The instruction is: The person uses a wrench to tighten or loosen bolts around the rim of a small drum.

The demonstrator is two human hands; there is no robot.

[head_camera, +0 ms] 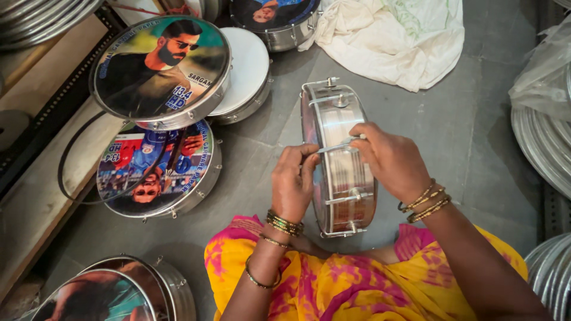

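1. At the far left, a wooden board (41, 184) lies along the grey floor (476, 137), with a thin black hoop (66, 191) resting partly on it.
2. Next come finished drums: one with a printed picture skin (160, 68) leans on another printed drum (157, 169), and a white-skinned drum (250, 74) sits just behind them.
3. Two more printed drums (113, 291) sit at the bottom left corner.
4. The left hand (292, 185) is closed on the near rim of a shiny metal drum (340, 157), which stands on edge on the floor just in front of the person's knees.
5. The right hand (389, 160) rests on top of the drum's shell, fingers pinched shut around a thin metal rod (339, 144) lying across it.
6. A white cloth (392, 38) lies crumpled behind the drum.
7. Stacked metal hoops (544, 148) fill the right edge.
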